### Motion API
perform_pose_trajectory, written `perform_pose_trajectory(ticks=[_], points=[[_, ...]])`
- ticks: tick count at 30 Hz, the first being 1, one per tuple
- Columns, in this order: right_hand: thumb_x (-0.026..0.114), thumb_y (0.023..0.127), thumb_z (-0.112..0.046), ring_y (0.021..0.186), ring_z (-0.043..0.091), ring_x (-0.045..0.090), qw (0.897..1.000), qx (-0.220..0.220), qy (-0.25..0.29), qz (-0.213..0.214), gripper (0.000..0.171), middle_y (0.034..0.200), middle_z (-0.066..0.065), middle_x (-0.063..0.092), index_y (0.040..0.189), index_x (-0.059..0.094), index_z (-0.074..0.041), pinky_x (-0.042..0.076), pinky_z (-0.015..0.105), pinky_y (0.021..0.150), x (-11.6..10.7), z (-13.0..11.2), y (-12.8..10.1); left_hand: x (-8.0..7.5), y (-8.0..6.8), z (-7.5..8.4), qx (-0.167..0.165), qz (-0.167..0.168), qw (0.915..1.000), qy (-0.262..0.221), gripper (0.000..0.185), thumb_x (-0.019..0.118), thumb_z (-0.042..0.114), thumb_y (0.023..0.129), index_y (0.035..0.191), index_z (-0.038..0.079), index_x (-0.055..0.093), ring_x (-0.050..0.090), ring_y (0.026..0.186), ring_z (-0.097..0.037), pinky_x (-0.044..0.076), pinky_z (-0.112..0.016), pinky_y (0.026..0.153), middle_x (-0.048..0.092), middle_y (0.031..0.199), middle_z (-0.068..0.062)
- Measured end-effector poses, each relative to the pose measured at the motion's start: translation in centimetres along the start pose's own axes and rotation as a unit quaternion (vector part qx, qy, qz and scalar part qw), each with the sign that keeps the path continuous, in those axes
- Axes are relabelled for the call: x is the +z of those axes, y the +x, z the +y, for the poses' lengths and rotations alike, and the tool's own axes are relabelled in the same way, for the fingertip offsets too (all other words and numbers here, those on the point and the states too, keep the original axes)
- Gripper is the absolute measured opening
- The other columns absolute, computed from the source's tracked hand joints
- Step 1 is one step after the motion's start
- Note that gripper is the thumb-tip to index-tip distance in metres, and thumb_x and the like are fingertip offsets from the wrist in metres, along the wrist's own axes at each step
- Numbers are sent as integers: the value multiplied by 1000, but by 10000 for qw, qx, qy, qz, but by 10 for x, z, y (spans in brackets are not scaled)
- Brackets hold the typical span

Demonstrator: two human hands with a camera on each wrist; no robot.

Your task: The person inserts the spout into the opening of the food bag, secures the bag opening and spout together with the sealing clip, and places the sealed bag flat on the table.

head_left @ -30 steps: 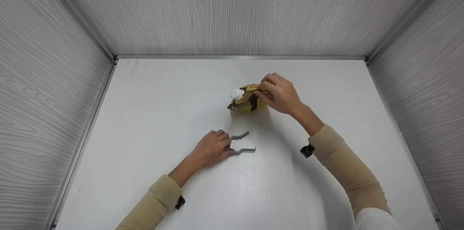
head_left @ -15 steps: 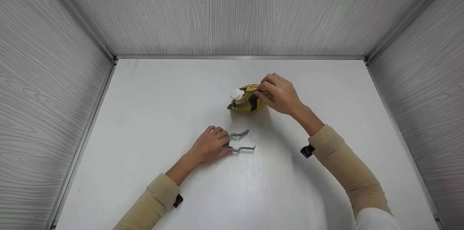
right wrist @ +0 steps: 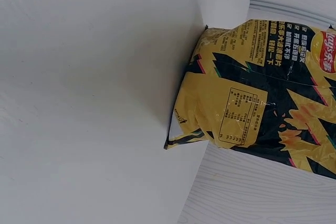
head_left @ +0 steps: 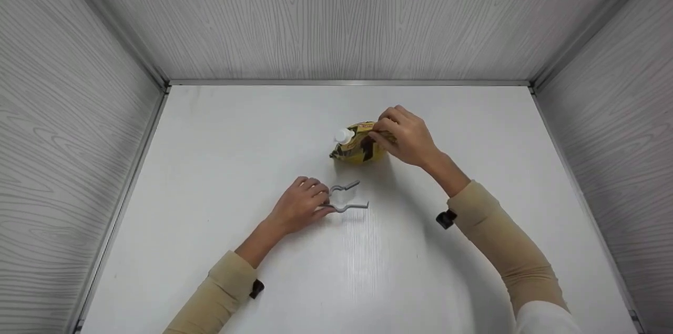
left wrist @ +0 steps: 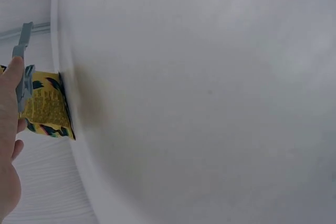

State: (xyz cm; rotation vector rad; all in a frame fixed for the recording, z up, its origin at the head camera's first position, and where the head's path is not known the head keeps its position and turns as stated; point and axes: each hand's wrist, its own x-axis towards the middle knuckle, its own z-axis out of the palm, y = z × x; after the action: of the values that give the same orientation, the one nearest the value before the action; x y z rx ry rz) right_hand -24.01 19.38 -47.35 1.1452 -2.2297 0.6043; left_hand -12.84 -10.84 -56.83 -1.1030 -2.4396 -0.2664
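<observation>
Yellow-and-black foil bag point(head_left: 362, 152) stands upright on the counter point(head_left: 221, 165), right hand point(head_left: 407, 137) pinching its top; left hand point(head_left: 301, 205) grips a grey clip point(head_left: 342, 210) nearby, arms apart. A light, steady pinch should best keep the bag upright.

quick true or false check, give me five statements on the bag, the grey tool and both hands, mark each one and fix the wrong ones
1. The left hand holds the grey two-pronged tool. True.
2. The right hand pinches the top of the yellow and black bag. True.
3. The bag lies flat on its side. False: it stands upright on the white table.
4. In the head view, a white cap-like piece shows at the left of the bag. True.
5. The tool touches the bag. False: the head view shows a gap between them.
</observation>
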Motion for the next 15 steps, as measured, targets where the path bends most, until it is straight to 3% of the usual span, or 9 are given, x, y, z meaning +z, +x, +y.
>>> perform_pose_trajectory(ticks=[15], points=[[77,98,-22,86,26,64,10000,36,-69,5,13,98,11,68,97,72,-9,57,39,71,0,0,1,-15,2,-13,-42,735,9972,116,27,88,38,85,92,18,72,69,97,-17,55,-36,91,74,97,4]])
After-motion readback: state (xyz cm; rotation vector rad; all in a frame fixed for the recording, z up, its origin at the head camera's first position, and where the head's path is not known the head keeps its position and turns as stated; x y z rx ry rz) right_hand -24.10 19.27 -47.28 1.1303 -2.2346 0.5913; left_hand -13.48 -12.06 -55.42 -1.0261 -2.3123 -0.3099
